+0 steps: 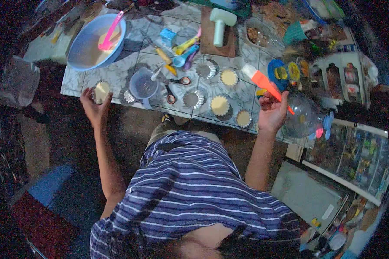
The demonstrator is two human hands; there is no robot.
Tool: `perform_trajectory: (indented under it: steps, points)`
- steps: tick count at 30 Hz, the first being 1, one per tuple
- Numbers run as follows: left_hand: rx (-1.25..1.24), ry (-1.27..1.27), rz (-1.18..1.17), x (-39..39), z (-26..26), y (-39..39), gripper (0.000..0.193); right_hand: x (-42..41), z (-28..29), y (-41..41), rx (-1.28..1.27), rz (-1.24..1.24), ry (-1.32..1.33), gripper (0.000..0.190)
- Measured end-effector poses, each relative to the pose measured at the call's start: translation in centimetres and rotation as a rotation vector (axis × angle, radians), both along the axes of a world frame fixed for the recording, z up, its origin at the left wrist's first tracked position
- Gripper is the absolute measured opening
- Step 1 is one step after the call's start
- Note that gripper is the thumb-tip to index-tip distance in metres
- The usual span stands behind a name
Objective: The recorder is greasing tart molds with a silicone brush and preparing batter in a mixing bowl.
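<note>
Fingers and thumb of my left hand [96, 108] are around the sides of a fluted tart tin [102, 92] with pale filling, at the table's front left. In my right hand [274, 110] is an orange-handled pastry brush [265, 82], its white bristles up and to the left. Left of that hand stand pale-filled fluted tins, one at the back [229, 77], one in the middle [219, 106] and one by the edge [244, 118]. Unfilled-looking metal tins [194, 98] lie beside them. A large blue basin [74, 53] holds pale batter and a pink spatula [111, 32].
A clear plastic jug [144, 84] and black-handled scissors [171, 97] lie between my hands. Farther back are measuring spoons [183, 58], a blue box [168, 37] and a pale mallet [218, 29] on a brown board [209, 48]. A large clear bottle [301, 115] is beyond my right hand.
</note>
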State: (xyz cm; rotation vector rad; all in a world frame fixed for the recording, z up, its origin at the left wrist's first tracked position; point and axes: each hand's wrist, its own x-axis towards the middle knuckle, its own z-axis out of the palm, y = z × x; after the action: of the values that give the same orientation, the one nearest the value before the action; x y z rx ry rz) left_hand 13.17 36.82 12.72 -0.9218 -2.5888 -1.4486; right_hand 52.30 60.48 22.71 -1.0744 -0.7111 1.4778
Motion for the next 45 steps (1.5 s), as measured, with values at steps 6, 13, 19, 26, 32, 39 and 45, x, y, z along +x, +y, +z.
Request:
perform_trajectory:
  steps: [6,13,19,26,32,39,45]
  points:
    - [-0.065,0.0,-0.143,6.6,8.1,0.6,0.069,4.2,-0.1,0.3,0.001,-0.121,0.046,0.047]
    - [0.068,-0.057,-0.331,14.2,10.5,4.5,0.07,10.6,-1.8,0.0,-0.079,-0.17,0.12,0.046]
    - [-0.003,-0.071,-0.577,24.0,9.7,11.5,0.069,18.5,-1.0,-0.6,-0.075,-0.235,0.14,0.045]
    - [0.035,-0.01,-0.827,35.4,4.4,21.0,0.067,27.9,-0.9,-0.3,-0.085,-0.356,0.161,0.046]
    - [0.059,0.025,-0.94,42.9,-0.4,28.5,0.064,33.8,-0.7,0.0,-0.052,-0.348,0.132,0.044]
    - [-0.078,0.146,-0.96,46.9,-4.5,33.8,0.065,36.5,-0.9,2.1,0.01,-0.301,-0.012,0.033]
    - [-0.195,0.264,-0.963,48.4,-5.8,35.8,0.067,37.1,0.2,4.6,0.029,-0.219,0.099,0.035]
